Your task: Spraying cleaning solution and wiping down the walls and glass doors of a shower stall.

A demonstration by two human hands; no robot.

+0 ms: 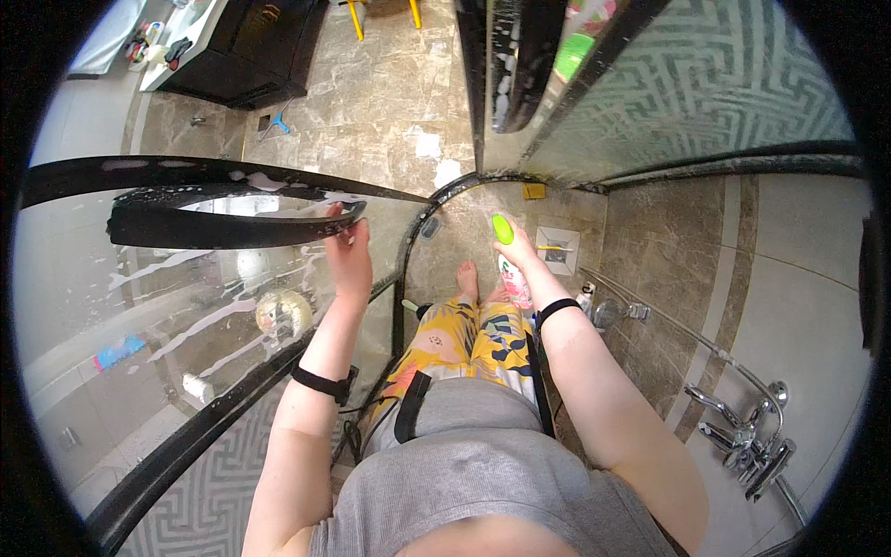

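Observation:
My left hand (pixel 349 258) grips the end of a long black door handle (pixel 232 232) on the glass shower door (pixel 213 316). Its fingers partly disappear behind the handle. White foam streaks run down the glass, and some foam sits on the black frame. In front of my body, my right hand (pixel 520 251) is closed around a spray bottle (pixel 513 286). The bottle has a bright green head and a pink and white body, and it is held above my feet.
A curved black track (pixel 408 251) crosses the tiled floor. A yellow sponge (pixel 534 191) lies by it, near a floor drain (pixel 557 249). On the right wall are a shower mixer (pixel 747 436) and hose. A blue squeegee (pixel 278 123) lies beyond the enclosure, near a black cabinet (pixel 241 56).

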